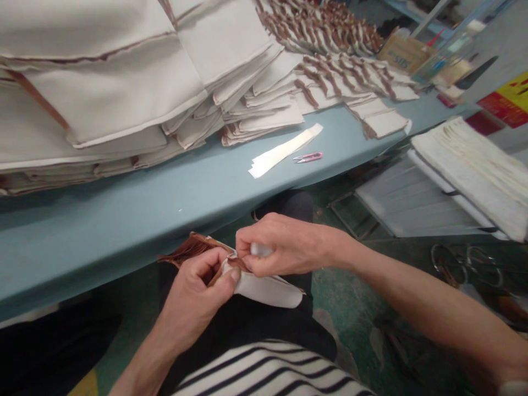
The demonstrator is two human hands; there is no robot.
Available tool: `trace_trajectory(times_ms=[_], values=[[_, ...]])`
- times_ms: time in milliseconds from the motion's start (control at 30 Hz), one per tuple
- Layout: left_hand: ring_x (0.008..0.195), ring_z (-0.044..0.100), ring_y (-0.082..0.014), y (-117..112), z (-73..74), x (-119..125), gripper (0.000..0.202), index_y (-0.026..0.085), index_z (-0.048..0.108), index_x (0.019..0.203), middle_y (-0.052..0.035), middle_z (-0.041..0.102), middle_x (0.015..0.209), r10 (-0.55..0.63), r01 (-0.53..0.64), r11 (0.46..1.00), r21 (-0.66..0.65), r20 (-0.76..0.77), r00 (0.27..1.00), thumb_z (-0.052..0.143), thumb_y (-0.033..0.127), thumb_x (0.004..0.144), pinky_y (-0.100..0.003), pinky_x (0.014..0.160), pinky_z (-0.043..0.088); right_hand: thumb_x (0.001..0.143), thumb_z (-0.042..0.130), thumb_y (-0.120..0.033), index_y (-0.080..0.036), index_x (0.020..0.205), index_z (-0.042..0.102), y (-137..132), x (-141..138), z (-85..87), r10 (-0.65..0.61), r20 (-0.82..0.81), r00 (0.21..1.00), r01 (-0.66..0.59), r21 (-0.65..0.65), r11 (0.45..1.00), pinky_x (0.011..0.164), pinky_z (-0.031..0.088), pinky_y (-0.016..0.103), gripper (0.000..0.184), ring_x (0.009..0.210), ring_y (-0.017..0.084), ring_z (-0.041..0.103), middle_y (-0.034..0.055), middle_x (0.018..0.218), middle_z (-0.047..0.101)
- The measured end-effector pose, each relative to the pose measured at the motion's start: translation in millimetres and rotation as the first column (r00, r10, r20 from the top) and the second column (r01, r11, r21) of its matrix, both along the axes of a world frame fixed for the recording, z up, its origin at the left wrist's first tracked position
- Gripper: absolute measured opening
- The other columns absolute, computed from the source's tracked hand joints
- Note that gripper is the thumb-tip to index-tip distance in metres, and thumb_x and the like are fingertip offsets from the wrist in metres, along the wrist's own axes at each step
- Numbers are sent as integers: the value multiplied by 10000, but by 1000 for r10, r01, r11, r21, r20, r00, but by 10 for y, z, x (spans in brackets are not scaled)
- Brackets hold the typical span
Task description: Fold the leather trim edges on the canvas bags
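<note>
**Cream cloth piece (268, 290) with brown fringe (187, 247) pinched above dark trousers (256, 322)**

The person sits close to a long pale blue table (124, 220), wearing a black-and-white striped top (264, 371), and works with both hands over the lap. The left hand (193, 297) is nearly closed, its fingers curled and its thumb pressed on the cloth where it meets the fringe. The right hand (280, 245) is also mostly closed, its thumb and fingers pinching the cloth's far edge just beside the left hand, with a small white bit showing under the fingers. The cloth piece hangs between them, its rounded end toward the right, and the fringe fans out to the left.

On the table, large stacks of cream cloth (103, 93) with brown seams fill the far left, and smaller trimmed pieces (346, 77) lie in rows to the right. Nearer the table's edge lie pale strips (284, 151) and red-handled thread snips (307, 158), just beside them. Farther right stands a rack with a white stack (470, 170), and metal-ringed scissors (466, 265) lie low near the floor.
</note>
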State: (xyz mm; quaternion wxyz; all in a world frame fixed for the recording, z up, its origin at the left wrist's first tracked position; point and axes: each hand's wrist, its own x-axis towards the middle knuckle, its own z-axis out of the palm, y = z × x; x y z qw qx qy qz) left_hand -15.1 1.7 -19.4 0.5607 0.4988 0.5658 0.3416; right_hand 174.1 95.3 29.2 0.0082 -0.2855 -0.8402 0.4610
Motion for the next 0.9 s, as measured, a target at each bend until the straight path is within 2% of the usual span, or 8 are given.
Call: trace_trajectory(times_ms=[100, 200, 333, 467, 567, 667, 800, 900], values=[[540, 317, -98, -33, -42, -70, 288, 198, 587, 654, 68, 417, 592, -65, 63, 998, 17, 134, 989, 704, 384, 838, -213, 490, 272, 838, 647, -97, -173, 788, 630, 51, 45, -57, -22, -145, 989, -18, -273, 962, 625, 366, 208, 94, 625, 76, 484, -82, 693, 585], [531, 322, -95, -63, -56, -109, 283, 194, 620, 683, 67, 436, 595, -62, 58, 998, 23, 175, 983, 729, 390, 857, -207, 483, 274, 849, 644, -122, -169, 795, 641, 43, 50, -81, -76, -193, 978, -7, -396, 918, 624, 383, 196, 71, 643, 73, 488, -79, 723, 599], [550, 408, -104, -55, 34, -92, 248, 194, 652, 695, 45, 512, 630, 3, -11, 996, 85, 102, 995, 725, 355, 870, -199, 495, 323, 899, 646, -183, -162, 806, 666, -28, 60, -34, -189, -135, 973, 138, -319, 938, 634, 386, 206, 97, 663, 87, 497, -64, 723, 597], [553, 430, -106, -51, 134, -75, 225, 203, 675, 689, 41, 550, 647, 64, -67, 983, 172, 21, 998, 708, 309, 884, -195, 486, 330, 1001, 599, -275, -158, 884, 726, -193, 106, 25, -328, -127, 936, 299, -201, 933, 678, 411, 227, 209, 733, 116, 580, -14, 819, 704], [589, 479, -116, -80, 124, -98, 207, 211, 701, 738, 37, 588, 689, 76, -75, 980, 182, 4, 997, 701, 316, 917, -195, 521, 379, 956, 717, -345, -172, 932, 745, -377, 97, 11, -401, -118, 908, 390, -109, 914, 651, 391, 236, 177, 695, 115, 584, -16, 825, 717], [642, 537, -138, -119, 68, -126, 205, 218, 728, 813, 24, 632, 751, 61, -65, 984, 164, 26, 998, 686, 364, 951, -209, 577, 440, 903, 776, -332, -182, 915, 736, -545, 19, -38, -484, -126, 866, 488, 6, 873, 686, 391, 256, 155, 695, 125, 589, -12, 802, 711], [616, 533, -149, -141, 45, -128, 299, 213, 722, 762, 16, 629, 721, 93, -90, 982, 166, -8, 996, 638, 394, 985, -228, 550, 425, 859, 727, -273, -196, 818, 675, -654, -112, -79, -579, -83, 811, 575, -67, 815, 655, 377, 262, 101, 648, 127, 541, -21, 727, 648], [578, 573, -151, -129, 102, -104, 305, 214, 722, 700, 15, 658, 670, 111, -78, 964, 253, -120, 987, 626, 340, 961, -232, 540, 436, 831, 709, -279, -210, 783, 631, -675, -177, -97, -618, -38, 785, 605, -163, 779, 618, 363, 259, 114, 618, 131, 507, -28, 690, 609]])
